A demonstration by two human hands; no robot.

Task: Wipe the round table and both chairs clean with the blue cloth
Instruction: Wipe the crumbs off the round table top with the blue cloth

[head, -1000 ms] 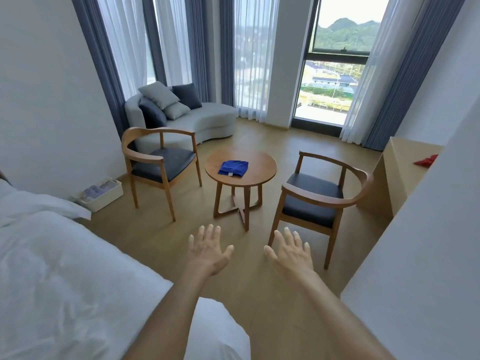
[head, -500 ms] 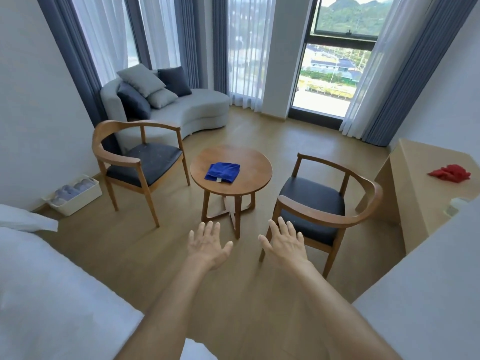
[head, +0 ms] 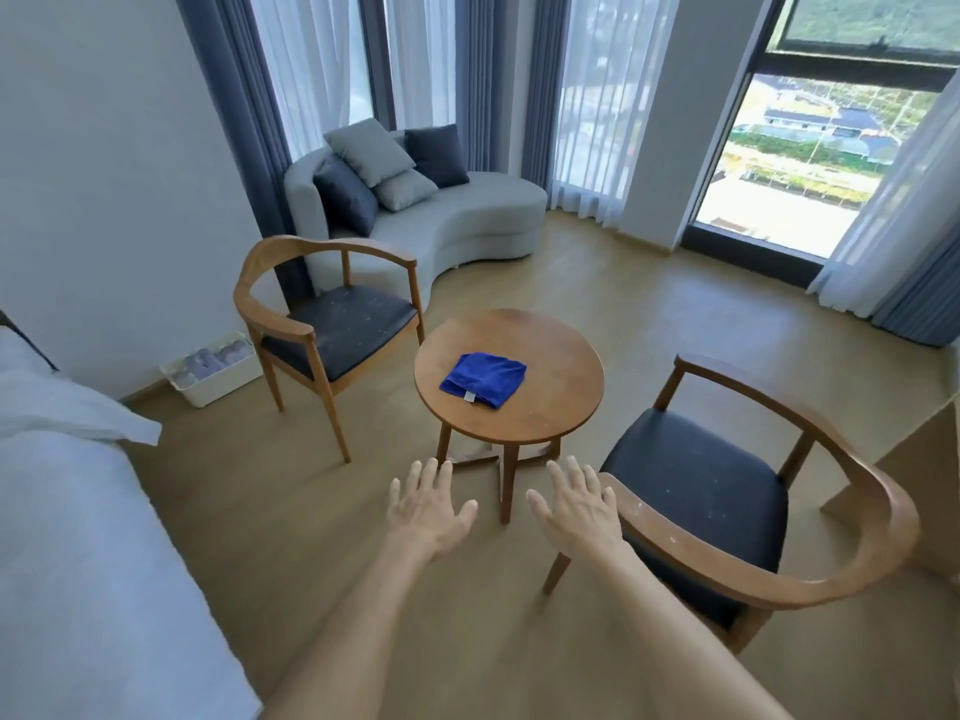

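Observation:
A folded blue cloth (head: 484, 379) lies on the round wooden table (head: 561, 366), left of its middle. One wooden chair with a dark, speckled seat (head: 332, 324) stands left of the table; a second one (head: 727, 491) stands to its right, close to me. My left hand (head: 428, 504) and my right hand (head: 574, 504) are stretched out in front of me, palms down, fingers straight, holding nothing. Both hover short of the table's near edge, and the right hand is next to the right chair's armrest.
A white bed (head: 78, 511) fills the left foreground. A white basket (head: 213, 366) sits by the left wall. A grey sofa with cushions (head: 441, 220) stands behind the chairs before curtained windows. A wooden desk edge (head: 930, 459) is at the far right.
The view has moved closer to the table and chairs, which now look larger. Both hands stay outstretched and empty, now nearer the table's edge.

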